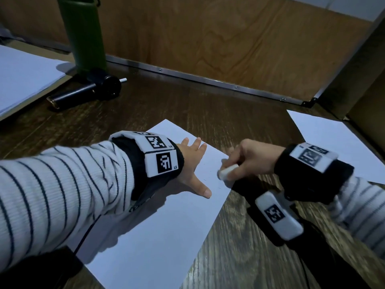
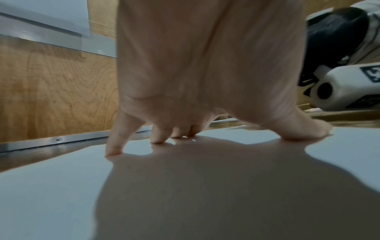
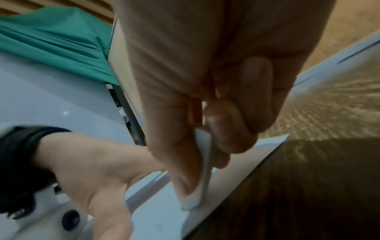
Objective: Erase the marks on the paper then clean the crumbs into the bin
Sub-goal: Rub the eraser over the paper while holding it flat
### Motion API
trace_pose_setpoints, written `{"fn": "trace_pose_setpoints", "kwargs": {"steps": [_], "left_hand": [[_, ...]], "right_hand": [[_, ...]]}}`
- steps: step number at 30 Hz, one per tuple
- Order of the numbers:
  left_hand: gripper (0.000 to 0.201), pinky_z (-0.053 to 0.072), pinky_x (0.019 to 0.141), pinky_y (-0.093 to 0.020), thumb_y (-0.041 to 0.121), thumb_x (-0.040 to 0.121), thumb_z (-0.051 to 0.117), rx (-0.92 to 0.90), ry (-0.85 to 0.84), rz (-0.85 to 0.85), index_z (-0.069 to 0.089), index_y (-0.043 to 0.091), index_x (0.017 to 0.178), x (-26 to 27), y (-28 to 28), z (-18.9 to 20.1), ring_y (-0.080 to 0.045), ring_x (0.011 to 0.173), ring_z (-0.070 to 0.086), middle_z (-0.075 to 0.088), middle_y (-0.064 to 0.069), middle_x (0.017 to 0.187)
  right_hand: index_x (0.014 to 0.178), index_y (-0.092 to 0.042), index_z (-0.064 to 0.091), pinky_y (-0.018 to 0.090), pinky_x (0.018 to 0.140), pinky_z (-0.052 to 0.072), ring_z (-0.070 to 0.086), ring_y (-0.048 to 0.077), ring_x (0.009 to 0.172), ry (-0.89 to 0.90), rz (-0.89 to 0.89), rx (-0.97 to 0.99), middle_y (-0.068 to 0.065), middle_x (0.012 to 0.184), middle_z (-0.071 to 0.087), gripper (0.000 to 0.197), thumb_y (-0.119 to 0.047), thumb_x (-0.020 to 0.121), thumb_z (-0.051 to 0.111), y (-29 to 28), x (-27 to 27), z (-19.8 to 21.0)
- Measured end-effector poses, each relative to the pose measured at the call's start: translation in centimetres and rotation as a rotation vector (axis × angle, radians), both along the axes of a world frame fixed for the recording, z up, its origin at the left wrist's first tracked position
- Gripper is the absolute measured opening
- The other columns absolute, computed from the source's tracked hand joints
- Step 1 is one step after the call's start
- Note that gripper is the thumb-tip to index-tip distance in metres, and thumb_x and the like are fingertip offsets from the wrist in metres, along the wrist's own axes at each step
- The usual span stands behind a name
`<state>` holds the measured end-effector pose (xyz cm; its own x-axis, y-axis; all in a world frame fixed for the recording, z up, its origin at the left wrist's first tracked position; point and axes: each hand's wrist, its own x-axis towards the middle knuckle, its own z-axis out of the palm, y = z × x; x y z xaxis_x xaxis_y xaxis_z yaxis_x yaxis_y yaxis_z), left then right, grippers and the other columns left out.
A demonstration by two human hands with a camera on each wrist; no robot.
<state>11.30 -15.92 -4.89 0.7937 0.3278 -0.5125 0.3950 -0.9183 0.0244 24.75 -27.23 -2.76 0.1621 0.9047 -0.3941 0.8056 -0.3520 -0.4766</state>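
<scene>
A right hand pinches a white eraser, its tip pressed to the paper near the sheet's right edge — just beside it the left hand, fingers straight and spread, holds the sheet flat, likely so rubbing won't shift it.

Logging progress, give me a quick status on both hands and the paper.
Left hand flat, pressing the white paper sheet down. Right hand pinching a white eraser, tip on the sheet near its right edge. Faint marks remain. Nothing in the way.
</scene>
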Motion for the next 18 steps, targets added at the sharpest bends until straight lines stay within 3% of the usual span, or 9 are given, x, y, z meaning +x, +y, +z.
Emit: {"fn": "trace_pose_setpoints", "kwargs": {"steps": [2,5,7,9,14,18], "left_hand": [[0.121,0.008,0.114,-0.055,0.075,0.069,0.055,0.002,0.003,-0.001,-0.017,0.020,0.148,0.0,0.0,0.0,-0.027,0.146,-0.012,-0.021,-0.001,0.157],[0.121,0.008,0.114,-0.055,0.076,0.069,0.054,0.001,-0.001,-0.003,-0.017,0.020,0.148,0.0,0.0,0.0,-0.027,0.146,-0.012,-0.021,-0.001,0.157],[0.120,0.009,0.114,-0.055,0.075,0.069,0.055,-0.003,-0.004,0.000,-0.016,0.020,0.149,-0.1,-0.1,0.0,-0.027,0.146,-0.011,-0.020,-0.001,0.157],[0.120,0.009,0.114,-0.055,0.075,0.070,0.055,0.002,-0.006,-0.003,-0.016,0.020,0.149,-0.1,-0.1,0.2,-0.027,0.146,-0.011,-0.020,-0.001,0.157],[0.119,0.010,0.114,-0.055,0.074,0.070,0.055,0.011,-0.005,-0.003,-0.016,0.020,0.149,-0.1,-0.2,0.2,-0.027,0.146,-0.010,-0.019,-0.001,0.158],[0.119,0.010,0.114,-0.054,0.075,0.070,0.054,0.015,-0.005,-0.002,-0.016,0.020,0.149,-0.1,-0.2,0.3,-0.027,0.146,-0.010,-0.019,-0.002,0.158]], "right_hand": [[0.079,-0.020,0.078,0.005,0.063,0.039,0.055,-0.007,0.064,0.027,0.006,-0.045,-0.020,0.060,0.063,0.005,-0.022,0.074,0.076,-0.3,0.0,0.2],[0.079,-0.027,0.076,0.016,0.068,0.043,0.058,0.002,0.072,-0.005,-0.129,0.051,-0.014,0.072,0.065,0.006,-0.025,0.074,0.076,0.9,0.4,0.0],[0.087,-0.026,0.076,0.017,0.065,0.039,0.055,0.005,0.074,-0.061,-0.196,0.098,-0.015,0.074,0.061,0.012,-0.030,0.076,0.073,1.5,0.5,-0.2],[0.091,-0.022,0.076,0.014,0.065,0.036,0.053,0.003,0.072,-0.088,-0.131,0.110,-0.017,0.070,0.057,0.016,-0.030,0.078,0.071,1.1,0.4,-0.4],[0.082,-0.021,0.078,0.006,0.066,0.040,0.056,-0.007,0.068,0.014,0.036,-0.054,-0.026,0.064,0.063,0.008,-0.024,0.075,0.075,-0.8,-0.2,-0.1],[0.079,-0.027,0.077,0.025,0.084,0.051,0.064,0.006,0.084,-0.020,-0.120,0.030,-0.009,0.086,0.074,0.006,-0.027,0.073,0.076,0.5,0.3,-0.2]]}}
